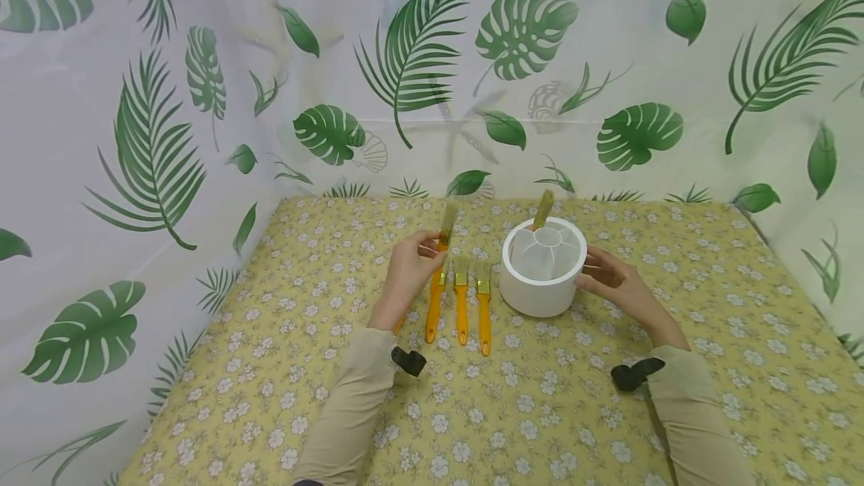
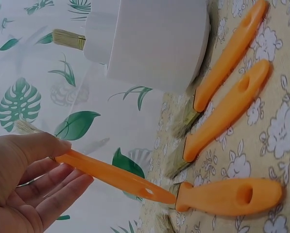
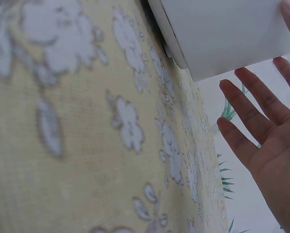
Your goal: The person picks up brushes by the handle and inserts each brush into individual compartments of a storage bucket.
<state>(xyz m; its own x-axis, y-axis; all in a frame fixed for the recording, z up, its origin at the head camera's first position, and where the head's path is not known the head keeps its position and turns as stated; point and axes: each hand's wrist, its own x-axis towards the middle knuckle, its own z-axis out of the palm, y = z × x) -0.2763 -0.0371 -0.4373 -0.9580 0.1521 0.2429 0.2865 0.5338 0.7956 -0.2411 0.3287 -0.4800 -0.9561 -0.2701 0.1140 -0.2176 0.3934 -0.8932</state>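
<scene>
Pinches a paintbrush (image 2: 113, 175) between thumb and fingers of the left hand (image 1: 410, 265), with its bristles up and its handle pointing down toward the cloth. Rests the right hand (image 1: 610, 276) loosely against the side of a round white container (image 1: 536, 301), with thumb and fingers spread and nearly straight; cannot tell contact at every fingertip. Has a second brush (image 1: 544, 208) standing bristles-up inside the container, by translucent dividers (image 1: 540, 261). Has three orange-handled brushes (image 1: 462, 315) lying side by side on the floral cloth (image 1: 526, 433), between left hand and container, with another handle (image 1: 400, 324) partly hidden beneath the left wrist.
</scene>
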